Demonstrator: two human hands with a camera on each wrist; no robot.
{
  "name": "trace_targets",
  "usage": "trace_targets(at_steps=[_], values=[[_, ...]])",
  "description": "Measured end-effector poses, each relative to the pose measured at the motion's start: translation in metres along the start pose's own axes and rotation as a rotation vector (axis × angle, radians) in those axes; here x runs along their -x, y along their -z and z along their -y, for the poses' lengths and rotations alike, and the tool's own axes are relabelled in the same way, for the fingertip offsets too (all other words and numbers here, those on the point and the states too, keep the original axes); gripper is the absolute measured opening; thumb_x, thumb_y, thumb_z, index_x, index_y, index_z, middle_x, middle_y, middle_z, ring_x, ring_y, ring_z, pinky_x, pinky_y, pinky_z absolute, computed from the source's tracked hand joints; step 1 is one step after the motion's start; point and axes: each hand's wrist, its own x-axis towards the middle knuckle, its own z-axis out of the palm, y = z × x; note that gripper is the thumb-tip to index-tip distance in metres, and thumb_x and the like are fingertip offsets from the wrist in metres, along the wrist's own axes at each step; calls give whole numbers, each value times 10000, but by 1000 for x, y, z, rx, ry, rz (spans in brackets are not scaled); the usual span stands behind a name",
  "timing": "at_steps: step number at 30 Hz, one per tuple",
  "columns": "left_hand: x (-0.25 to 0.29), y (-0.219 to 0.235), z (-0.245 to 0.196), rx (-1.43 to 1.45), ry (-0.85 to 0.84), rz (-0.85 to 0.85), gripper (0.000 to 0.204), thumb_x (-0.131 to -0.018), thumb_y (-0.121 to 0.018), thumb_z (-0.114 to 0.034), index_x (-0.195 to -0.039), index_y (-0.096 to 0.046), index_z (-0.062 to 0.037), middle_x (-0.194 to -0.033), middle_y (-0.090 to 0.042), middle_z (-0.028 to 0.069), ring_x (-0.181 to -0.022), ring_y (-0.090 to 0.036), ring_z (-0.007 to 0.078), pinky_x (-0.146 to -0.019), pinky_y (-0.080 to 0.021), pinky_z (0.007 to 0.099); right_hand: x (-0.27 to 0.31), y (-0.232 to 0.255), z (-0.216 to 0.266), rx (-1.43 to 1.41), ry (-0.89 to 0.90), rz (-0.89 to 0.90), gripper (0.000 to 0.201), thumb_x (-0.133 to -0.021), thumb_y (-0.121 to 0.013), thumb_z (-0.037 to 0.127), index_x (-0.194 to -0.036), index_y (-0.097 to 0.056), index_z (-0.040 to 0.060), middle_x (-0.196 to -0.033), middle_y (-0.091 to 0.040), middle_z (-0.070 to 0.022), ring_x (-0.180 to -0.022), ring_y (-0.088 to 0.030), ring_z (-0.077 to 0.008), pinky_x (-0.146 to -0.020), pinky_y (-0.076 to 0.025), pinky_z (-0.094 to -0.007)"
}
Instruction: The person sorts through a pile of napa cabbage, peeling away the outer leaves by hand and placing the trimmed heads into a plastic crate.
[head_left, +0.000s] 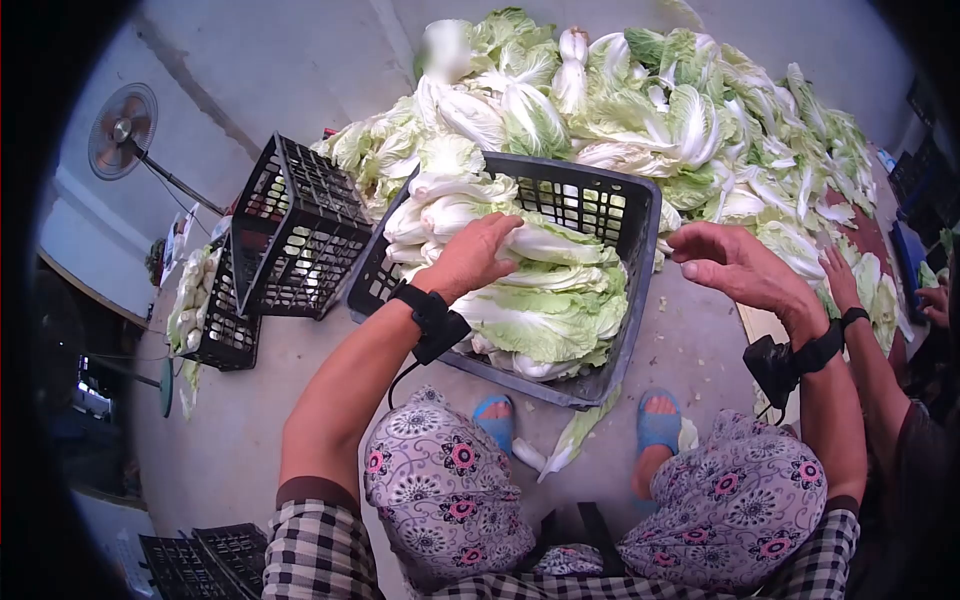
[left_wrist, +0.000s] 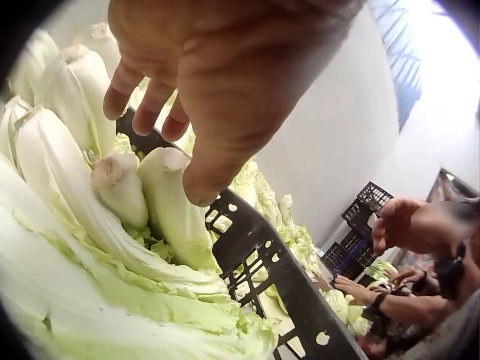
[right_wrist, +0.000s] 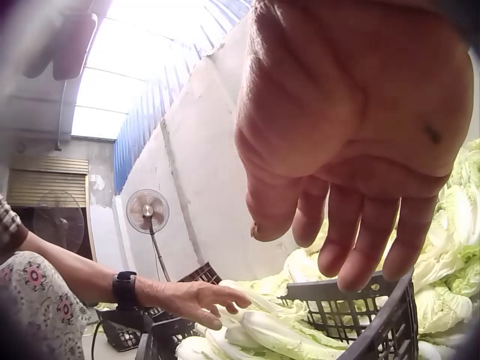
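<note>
Cabbage heap (head_left: 690, 120): a big pile of napa cabbages on the floor behind the crate, pale ribs and frilled green leaves, well apart from the hands.
Crate (head_left: 640, 260): dark plastic lattice crate tilted toward the person, nearly full; its wall looks stiff and open enough to hook fingers through.
Cabbages in crate (head_left: 540, 300): laid on their sides in rows, cut stem ends showing in the left wrist view (left_wrist: 112, 176). Judged dense and fairly heavy for their size, firm along the white ribs, soft and easily torn at the leaf tips, possibly a little slick. The best hold would be round the thick lower half near the stem, not by the loose outer leaves.
Spare crates (head_left: 295, 225): empty black ones to the left, one propped upright.
Left hand (head_left: 470, 255): fingers straight and spread, resting flat on the top cabbages, gripping nothing.
Right hand (head_left: 735, 265): hovering beside the crate's right rim, fingers loosely bent, holding nothing.
Writing: no brand, label or lettering can be read anywhere.
</note>
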Motion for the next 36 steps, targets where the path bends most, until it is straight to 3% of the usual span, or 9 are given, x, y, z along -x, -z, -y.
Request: trace_targets(at_steps=[7, 11, 12, 18, 21, 24, 29, 33, 36], values=[[-34, -15, -3, -220, 61, 34, 474, -706, -696, -189, -1147, -560, -80, -1031, -614, 123, -1000, -579, 320, -863, -439, 434, -7, -12, -17, -95, -83, 31, 414, -858, -632, 205, -1196, -530, -12, -1107, -603, -120, -1041, -576, -210, -898, -466, -318], [-30, 19, -21, 140, 240, -88, 481, -774, -677, -291, -1174, -566, -48, -998, -643, 191, -869, -628, 302, -768, -491, 363, -14, -19, -21, 29, -13, -128, 490, -817, -662, 207, -1235, -502, 7, -1149, -586, -156, -1071, -563, -237, -907, -460, -340], [-28, 33, -28, 250, 287, -37, 503, -792, -688, -302, -1189, -556, -22, -1003, -653, 155, -855, -627, 216, -766, -489, 316, -17, -21, -17, 92, 28, -208, 520, -802, -673, 208, -1249, -491, 13, -1167, -576, -172, -1089, -555, -256, -920, -453, -352], [-10, 66, -69, 844, 161, -78, 531, -769, -740, -259, -1191, -536, -10, -1066, -614, 52, -953, -566, 121, -824, -469, 280, -36, -37, -11, 730, 453, -573, 698, -709, -752, 235, -1297, -439, 28, -1233, -544, -188, -1164, -512, -337, -995, -403, -389], [-6, 77, -88, 1023, 65, -116, 593, -746, -770, -204, -1237, -495, -17, -1145, -575, 66, -1032, -550, 144, -871, -464, 290, -36, -38, -6, 258, 253, -109, 634, -732, -732, 227, -1271, -475, 14, -1134, -605, -187, -1073, -576, -318, -946, -440, -358], [-8, 77, -91, 1151, -1, -234, 646, -777, -757, -241, -1290, -441, -10, -1212, -539, 105, -1112, -514, 161, -886, -470, 301, -36, -43, 1, -20, 175, -143, 471, -800, -663, 182, -1217, -538, 4, -1031, -658, -125, -947, -615, -196, -878, -467, -315], [-3, 51, -94, 1310, 226, 113, 731, -816, -702, -317, -1379, -331, -34, -1256, -532, 110, -1091, -554, 178, -840, -509, 310, -27, -44, 16, -595, 81, -121, 488, -887, -609, 250, -1288, -487, 1, -1154, -601, -53, -1016, -554, -94, -919, -436, -274], [2, 31, -90, 1410, 261, 156, 658, -842, -671, -230, -1375, -335, -39, -1213, -565, 94, -1055, -581, 166, -812, -525, 297, -30, -44, -3, -523, -36, -4, 626, -877, -625, 285, -1369, -376, -9, -1228, -553, -77, -1085, -530, -127, -970, -401, -275], [1, 25, -95, 1407, 252, 193, 638, -844, -664, -206, -1369, -344, -36, -1185, -584, 81, -1046, -584, 155, -816, -523, 295, -29, -52, -6, -398, 55, -136, 731, -850, -654, 305, -1408, -297, -2, -1263, -526, -94, -1103, -530, -148, -980, -395, -288]])
